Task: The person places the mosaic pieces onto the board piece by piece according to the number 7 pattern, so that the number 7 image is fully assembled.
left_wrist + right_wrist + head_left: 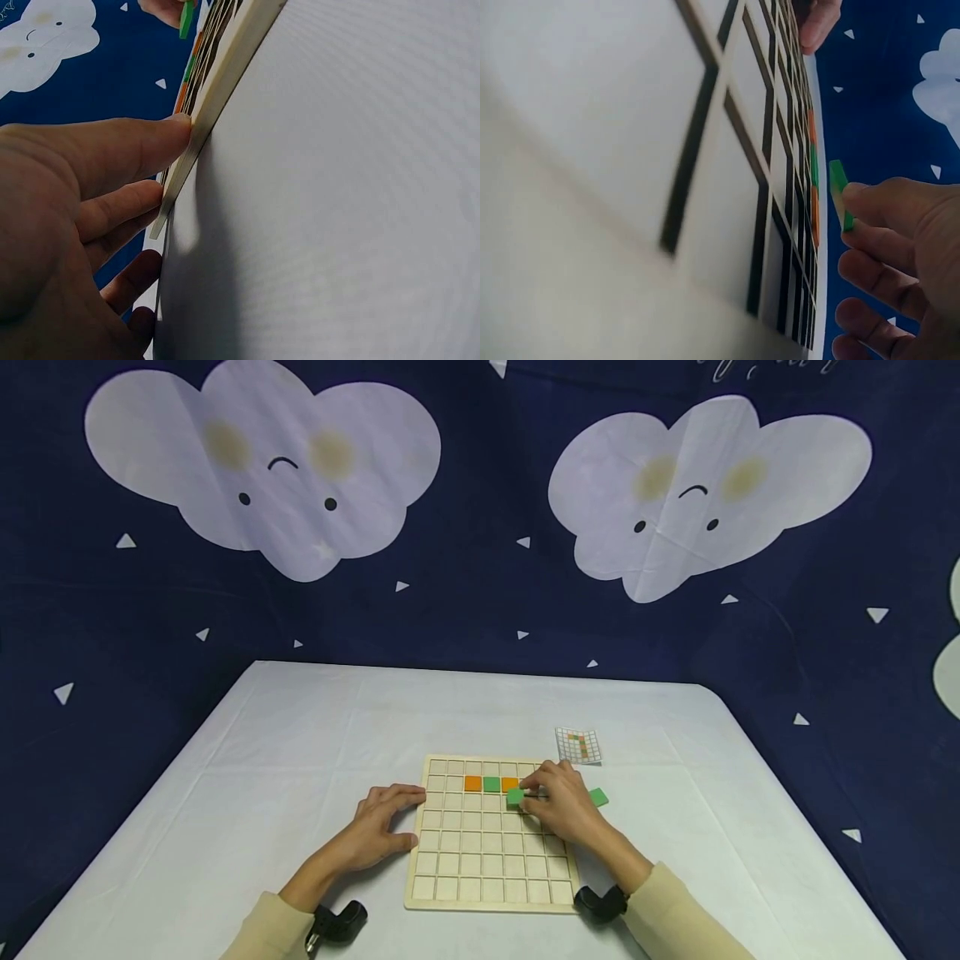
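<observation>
A wooden grid board (pixel 461 865) lies on the table. In its second row from the back sit an orange tile (pixel 472 783), a green tile (pixel 491 784) and another orange tile (pixel 510 784), side by side. My right hand (pixel 561 802) pinches a green square tile (pixel 841 195) between thumb and finger, raised over the board just in front of the right orange tile. My left hand (pixel 375 829) touches the board's left edge with thumb and fingertips, its fingers extended.
Behind the board's right corner lies a small pattern card (pixel 578 746) printed with a coloured grid. A loose green tile (pixel 598 797) lies right of the board, partly behind my right hand. White cloth covers the table (pixel 360 710); a dark blue cloud-printed cloth (pixel 480 610) hangs behind.
</observation>
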The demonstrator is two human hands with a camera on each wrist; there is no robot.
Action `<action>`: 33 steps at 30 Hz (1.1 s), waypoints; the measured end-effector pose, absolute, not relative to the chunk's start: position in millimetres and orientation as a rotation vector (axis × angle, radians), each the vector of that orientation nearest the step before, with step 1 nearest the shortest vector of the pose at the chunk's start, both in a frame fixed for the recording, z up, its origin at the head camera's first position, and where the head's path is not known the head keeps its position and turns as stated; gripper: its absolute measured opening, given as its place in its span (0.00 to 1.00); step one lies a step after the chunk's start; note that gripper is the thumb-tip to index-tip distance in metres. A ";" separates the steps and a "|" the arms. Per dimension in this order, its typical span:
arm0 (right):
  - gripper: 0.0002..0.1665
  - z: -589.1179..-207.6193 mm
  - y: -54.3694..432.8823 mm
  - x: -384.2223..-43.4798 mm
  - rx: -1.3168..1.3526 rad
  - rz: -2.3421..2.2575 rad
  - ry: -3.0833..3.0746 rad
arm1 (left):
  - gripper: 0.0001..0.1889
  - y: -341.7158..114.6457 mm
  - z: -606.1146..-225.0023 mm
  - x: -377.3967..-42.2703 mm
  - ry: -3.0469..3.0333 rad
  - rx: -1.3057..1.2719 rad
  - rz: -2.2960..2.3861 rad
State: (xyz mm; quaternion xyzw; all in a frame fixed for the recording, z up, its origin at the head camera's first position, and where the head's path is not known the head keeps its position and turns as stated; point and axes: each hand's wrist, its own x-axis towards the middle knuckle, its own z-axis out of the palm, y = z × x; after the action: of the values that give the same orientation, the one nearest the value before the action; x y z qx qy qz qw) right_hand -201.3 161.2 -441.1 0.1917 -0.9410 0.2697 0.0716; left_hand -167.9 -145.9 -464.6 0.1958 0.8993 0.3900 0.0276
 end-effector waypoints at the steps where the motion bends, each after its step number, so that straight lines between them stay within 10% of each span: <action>1: 0.11 -441.9 160.6 -201.7 0.577 0.814 -2.834 | 0.30 -146.0 -464.8 -168.0 2.775 0.603 1.200; 33: 0.10 -450.4 154.7 -201.6 0.674 0.623 -2.814 | 0.29 -149.3 -466.6 -167.9 2.761 0.648 1.200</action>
State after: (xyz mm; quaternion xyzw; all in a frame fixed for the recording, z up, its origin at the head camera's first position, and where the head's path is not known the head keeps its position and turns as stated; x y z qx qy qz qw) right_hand -201.6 154.7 -450.4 0.2267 -0.9468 0.2096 0.0908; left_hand -167.9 -149.3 -466.6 0.2102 0.8962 0.3895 0.0309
